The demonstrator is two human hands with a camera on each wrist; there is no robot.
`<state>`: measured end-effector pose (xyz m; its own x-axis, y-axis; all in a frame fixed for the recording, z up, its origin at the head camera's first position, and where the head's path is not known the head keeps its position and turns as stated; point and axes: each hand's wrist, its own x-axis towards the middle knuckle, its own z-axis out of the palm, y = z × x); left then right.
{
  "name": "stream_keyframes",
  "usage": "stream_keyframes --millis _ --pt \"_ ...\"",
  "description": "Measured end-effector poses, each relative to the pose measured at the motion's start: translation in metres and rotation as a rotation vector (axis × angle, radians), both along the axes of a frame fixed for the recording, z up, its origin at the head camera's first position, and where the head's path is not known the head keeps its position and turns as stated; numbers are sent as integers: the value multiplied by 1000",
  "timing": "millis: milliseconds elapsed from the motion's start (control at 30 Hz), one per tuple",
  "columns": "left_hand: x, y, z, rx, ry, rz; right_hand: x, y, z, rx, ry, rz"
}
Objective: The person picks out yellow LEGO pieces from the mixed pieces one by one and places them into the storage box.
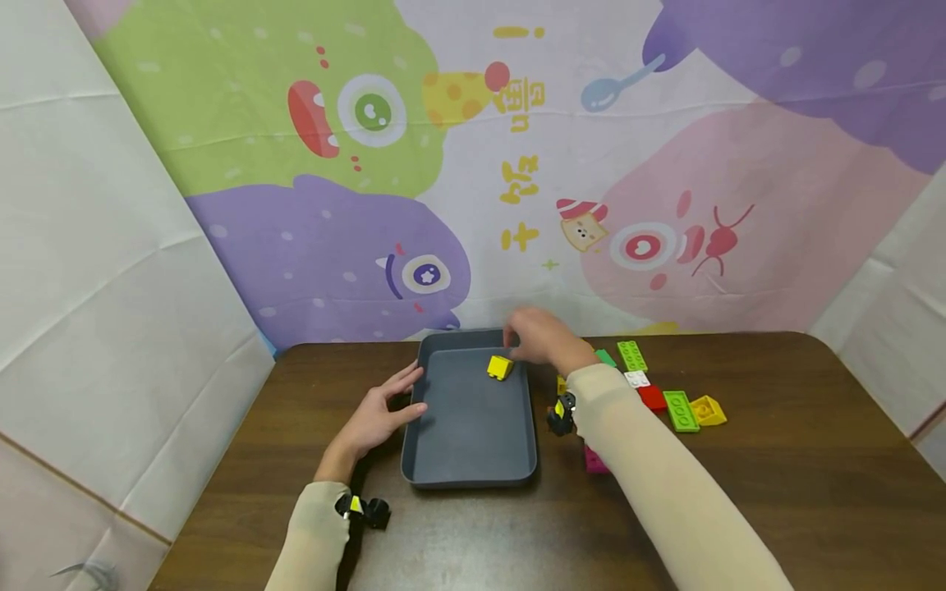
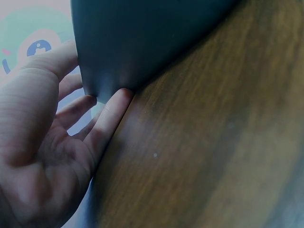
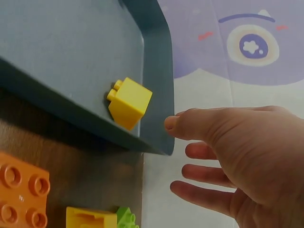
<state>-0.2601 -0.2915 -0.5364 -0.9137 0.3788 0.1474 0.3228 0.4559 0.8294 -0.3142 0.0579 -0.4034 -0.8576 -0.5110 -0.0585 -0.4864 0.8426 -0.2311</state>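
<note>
The hands are apart and neither grips anything. The left hand (image 1: 375, 423) touches the near side wall of the tray (image 1: 466, 427) with fairly straight fingers; the right hand (image 1: 543, 335) hangs loose-fingered at the far corner, thumb by the rim. Between them, 1 yellow brick (image 1: 499, 367) lies on its side in the tray, just beside the right hand. If that thumb catches the rim, the tray could skid or tip — the left fingers look only lightly set. The right sleeve (image 1: 665, 468) might also scatter the red brick (image 1: 652, 399) — it reaches low across it.

Head view above — wrist views close — tray (image 1: 473, 435) shared
</note>
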Motion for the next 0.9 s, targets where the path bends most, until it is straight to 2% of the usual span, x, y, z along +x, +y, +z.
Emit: stream_keyframes --millis 233,300,400,433,467,533,567,667,700,767,800,833,900 --pt "15 11 25 24 -56 -6 0 12 -2 -11 -6 -27" --pt "17 12 27 2 -37 3 0 15 -2 -11 -14 -38" --pt "18 13 29 -4 -58 19 -1 20 -3 -9 -22 -43" --pt "19 15 31 -1 -86 26 -1 21 -3 -9 -19 -43" --pt "19 15 31 -4 -91 28 -14 26 -18 -16 -12 -39" --pt "8 9 15 -2 -99 32 -38 34 -43 -24 0 -34" --pt "4 7 9 -3 -88 27 -39 36 -46 -26 10 -22" --pt "-7 -2 -10 -8 -39 19 -62 46 -73 -33 27 -19" --pt "-9 -4 -15 -6 -24 20 -54 46 -63 -25 20 -30" --pt "-3 -1 -7 10 -12 10 -34 45 -41 -14 8 -39" --pt "-2 -1 -5 15 -12 9 -34 47 -39 -16 -5 -57" --pt "1 1 -1 25 -24 7 -26 47 -29 -15 -12 -61" --pt "0 0 -1 20 -16 8 -12 46 -12 -7 -32 -80"
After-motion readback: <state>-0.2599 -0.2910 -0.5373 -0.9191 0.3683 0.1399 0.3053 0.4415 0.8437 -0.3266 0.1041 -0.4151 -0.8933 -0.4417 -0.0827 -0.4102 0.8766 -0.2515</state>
